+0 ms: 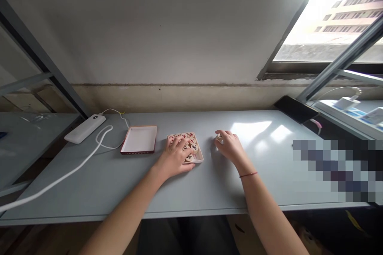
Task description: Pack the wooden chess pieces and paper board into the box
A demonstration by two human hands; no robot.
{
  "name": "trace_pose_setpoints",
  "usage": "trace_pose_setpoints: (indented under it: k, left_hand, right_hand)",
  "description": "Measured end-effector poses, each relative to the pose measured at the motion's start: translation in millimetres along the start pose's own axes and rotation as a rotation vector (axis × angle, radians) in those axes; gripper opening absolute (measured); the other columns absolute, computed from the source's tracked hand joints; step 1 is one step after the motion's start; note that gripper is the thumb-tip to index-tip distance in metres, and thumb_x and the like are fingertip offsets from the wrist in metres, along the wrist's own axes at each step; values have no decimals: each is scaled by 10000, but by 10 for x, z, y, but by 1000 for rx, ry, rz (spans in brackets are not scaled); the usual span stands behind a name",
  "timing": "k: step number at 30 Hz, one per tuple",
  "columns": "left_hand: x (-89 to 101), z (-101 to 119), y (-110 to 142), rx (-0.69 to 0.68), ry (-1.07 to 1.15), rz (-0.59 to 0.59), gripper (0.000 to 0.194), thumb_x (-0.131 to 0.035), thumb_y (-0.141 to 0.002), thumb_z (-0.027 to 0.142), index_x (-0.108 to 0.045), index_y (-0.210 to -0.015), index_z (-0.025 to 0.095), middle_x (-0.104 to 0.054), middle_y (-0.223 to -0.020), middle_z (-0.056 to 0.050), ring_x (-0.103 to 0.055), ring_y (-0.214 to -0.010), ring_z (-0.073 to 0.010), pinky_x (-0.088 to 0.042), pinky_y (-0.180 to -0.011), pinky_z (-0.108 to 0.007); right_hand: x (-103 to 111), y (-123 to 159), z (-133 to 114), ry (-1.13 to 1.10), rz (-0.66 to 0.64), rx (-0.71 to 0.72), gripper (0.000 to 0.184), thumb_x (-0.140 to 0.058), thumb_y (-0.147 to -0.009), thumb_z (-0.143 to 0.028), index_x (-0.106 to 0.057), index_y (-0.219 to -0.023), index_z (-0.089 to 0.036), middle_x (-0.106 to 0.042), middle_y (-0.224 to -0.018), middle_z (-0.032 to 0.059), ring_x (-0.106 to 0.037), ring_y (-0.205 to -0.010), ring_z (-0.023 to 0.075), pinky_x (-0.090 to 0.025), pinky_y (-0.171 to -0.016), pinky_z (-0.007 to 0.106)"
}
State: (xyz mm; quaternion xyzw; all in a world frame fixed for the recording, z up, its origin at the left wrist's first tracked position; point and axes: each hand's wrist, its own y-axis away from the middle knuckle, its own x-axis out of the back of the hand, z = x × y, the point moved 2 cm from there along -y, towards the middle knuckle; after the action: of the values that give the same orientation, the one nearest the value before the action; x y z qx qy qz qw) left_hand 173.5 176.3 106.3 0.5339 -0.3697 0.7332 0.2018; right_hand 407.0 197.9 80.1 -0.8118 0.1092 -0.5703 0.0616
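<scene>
A shallow white box (200,158) of round Chinese chess pieces (194,148), marked in red and black characters, lies on the grey desk in front of me. Over its left part rests my left hand (176,153), fingers spread on top of the pieces and thumb along the near rim, so some pieces are hidden. To the right of the box, my right hand (229,145) is closed around a pale Chinese chess piece (220,137) just at the desk surface. Fingers cover most of that piece; whether more than one is held does not show.
Left of the box lies a box lid (139,139), white inside with red edges. Farther left are a white power bank (85,128) and a white cable (74,170). A dark phone-like slab (295,108) leans at the right frame. A wall (167,40) stands behind the desk (209,199).
</scene>
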Motion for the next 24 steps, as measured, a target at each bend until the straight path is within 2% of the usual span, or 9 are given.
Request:
trace_pose_setpoints:
  k: [3, 6, 9, 12, 14, 18, 24]
  left_hand:
    - [-4, 2, 3, 1, 9, 2, 231, -664, -742, 361, -650, -942, 245, -524, -1208, -91, -426, -1170, -321, -314, -980, -504]
    - [12, 10, 7, -9, 12, 2, 255, -668, -743, 395, -646, -947, 244, -525, -1219, -93, -429, -1174, -321, -320, -976, -508]
    - [54, 18, -33, 12, 50, 27, 384, -652, -757, 483, -613, -1059, 249, -531, -1226, -94, -445, -1167, -314, -351, -960, -492]
    - [100, 8, -135, 94, 122, 77, 503, -586, -819, 506, -505, -1253, 264, -548, -1210, -85, -508, -1107, -270, -410, -921, -430]
    - [110, 1, -221, 124, 183, 100, 471, -545, -866, 466, -474, -1290, 274, -567, -1169, -69, -551, -1068, -233, -440, -896, -378]
    - [74, -9, -351, 106, 306, 126, 289, -503, -914, 373, -565, -1172, 258, -609, -1098, -34, -622, -957, -173, -474, -849, -300]
    - [41, -39, -320, 88, 341, 165, 235, -515, -911, 344, -578, -1116, 248, -644, -1085, -22, -613, -993, -170, -461, -871, -313]
  right_hand:
    - [19, 1, -10, -31, -33, -29, 369, -453, -761, -120, -643, -1074, -171, -637, -971, 120, -590, -867, 226, -431, -767, 312]
    - [101, 14, -83, -87, -31, -23, 314, -487, -759, -152, -654, -1022, -184, -647, -927, 97, -588, -822, 214, -437, -721, 302]
    - [185, 44, -229, -320, -64, 70, 242, -535, -789, -266, -644, -997, -207, -653, -875, 57, -566, -728, 174, -445, -664, 291]
    - [229, 86, -394, -640, -143, 151, 297, -565, -811, -409, -632, -1016, -205, -662, -887, 53, -566, -689, 148, -452, -588, 267]
    - [239, 107, -477, -781, -181, 184, 346, -585, -803, -463, -635, -1015, -195, -672, -920, 64, -588, -731, 154, -464, -587, 263]
    - [236, 114, -535, -912, -245, 172, 375, -598, -797, -496, -641, -980, -171, -687, -925, 81, -623, -816, 182, -491, -637, 277]
    - [225, 112, -538, -976, -318, 161, 395, -592, -798, -523, -649, -960, -167, -693, -914, 84, -634, -833, 190, -502, -669, 281]
